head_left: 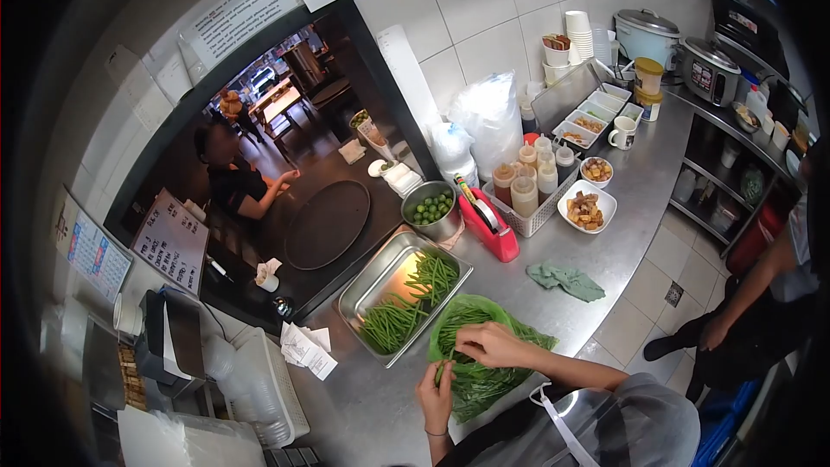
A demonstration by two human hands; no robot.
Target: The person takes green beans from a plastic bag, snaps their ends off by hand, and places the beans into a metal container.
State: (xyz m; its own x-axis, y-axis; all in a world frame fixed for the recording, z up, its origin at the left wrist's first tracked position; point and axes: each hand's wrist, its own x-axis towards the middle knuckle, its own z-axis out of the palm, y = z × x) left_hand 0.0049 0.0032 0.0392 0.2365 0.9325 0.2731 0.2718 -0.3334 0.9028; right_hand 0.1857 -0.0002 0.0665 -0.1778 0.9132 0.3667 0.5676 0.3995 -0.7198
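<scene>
My left hand [435, 396] is closed around a green bean [440, 371] at the near left edge of a green plastic bag [497, 392]. Just above the bag's mouth, my right hand [491, 344] has its thumb and fingers pinched together; what lies in that pinch is too small to make out. More green beans show inside the bag, partly behind my hands. Beyond it stands a metal tray [343, 304], with trimmed-looking green beans [396, 322] piled in two heaps and bare metal between them.
A red tape dispenser [494, 238], a pot of limes [418, 229] and a basket of sauce bottles [553, 205] stand behind. A green cloth [566, 282] lies to the right, receipts [307, 348] to the left. One person stands at right, another beyond the hatch.
</scene>
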